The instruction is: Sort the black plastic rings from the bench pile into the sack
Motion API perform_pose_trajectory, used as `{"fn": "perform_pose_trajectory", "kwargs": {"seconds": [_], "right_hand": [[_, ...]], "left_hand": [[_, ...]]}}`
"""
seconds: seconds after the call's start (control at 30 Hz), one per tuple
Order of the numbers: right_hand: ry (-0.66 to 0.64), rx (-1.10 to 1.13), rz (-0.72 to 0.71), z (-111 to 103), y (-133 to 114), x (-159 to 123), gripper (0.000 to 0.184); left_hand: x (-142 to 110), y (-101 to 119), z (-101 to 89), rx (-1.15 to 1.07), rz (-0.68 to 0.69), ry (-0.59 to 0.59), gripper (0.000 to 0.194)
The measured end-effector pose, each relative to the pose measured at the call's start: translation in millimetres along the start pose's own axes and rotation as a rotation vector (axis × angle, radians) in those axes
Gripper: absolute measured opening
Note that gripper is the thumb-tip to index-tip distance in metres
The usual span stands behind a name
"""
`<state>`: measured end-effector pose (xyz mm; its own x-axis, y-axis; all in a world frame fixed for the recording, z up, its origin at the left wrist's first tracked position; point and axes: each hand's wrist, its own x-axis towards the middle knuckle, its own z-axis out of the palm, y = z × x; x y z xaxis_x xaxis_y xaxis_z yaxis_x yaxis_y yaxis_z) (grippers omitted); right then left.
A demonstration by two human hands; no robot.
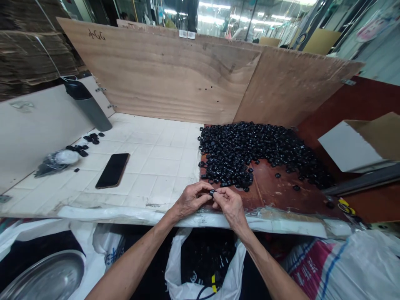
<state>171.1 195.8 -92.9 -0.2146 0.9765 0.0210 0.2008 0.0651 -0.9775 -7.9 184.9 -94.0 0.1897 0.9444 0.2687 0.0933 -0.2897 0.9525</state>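
Black and small, one plastic ring [212, 192] is pinched between our left hand [190, 199] and right hand [231, 205], the fingers of both curled nearly closed on it, just in front of the heap of matching rings [250, 152]. We see that heap on a reddish-brown board [275, 187]. Left of the heap lie a black smartphone [112, 171] on white tiles [156, 166] and some loose rings [90, 139]; behind it stands a plywood panel [156, 71], and nearer us, below the board's edge, sits a white plastic bag [203, 271].
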Motion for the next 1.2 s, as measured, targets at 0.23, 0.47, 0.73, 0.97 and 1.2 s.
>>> {"fn": "perform_pose_trajectory", "kwargs": {"seconds": [0.23,0.47,0.73,0.97,1.2], "right_hand": [[0.048,-0.366,-0.372,-5,-5,5,0.015],[0.067,-0.486,-0.308,-3,2,-3,0.040],[0.091,-0.372,-0.346,-3,-8,-10,0.020],[0.130,-0.393,-0.353,0,-8,-8,0.026],[0.141,-0.343,-0.350,3,-4,-10,0.013]], "left_hand": [[1,-2,3.0,-0.158,-0.084,-0.004,0.023],[3,-1,6.5,-0.068,-0.009,0.003,0.017],[4,4,5.6,-0.022,-0.027,0.049,0.018],[3,5,3.3,-0.012,-0.036,0.039,0.017],[1,4,2.1,-0.077,-0.068,0.001,0.019]]}}
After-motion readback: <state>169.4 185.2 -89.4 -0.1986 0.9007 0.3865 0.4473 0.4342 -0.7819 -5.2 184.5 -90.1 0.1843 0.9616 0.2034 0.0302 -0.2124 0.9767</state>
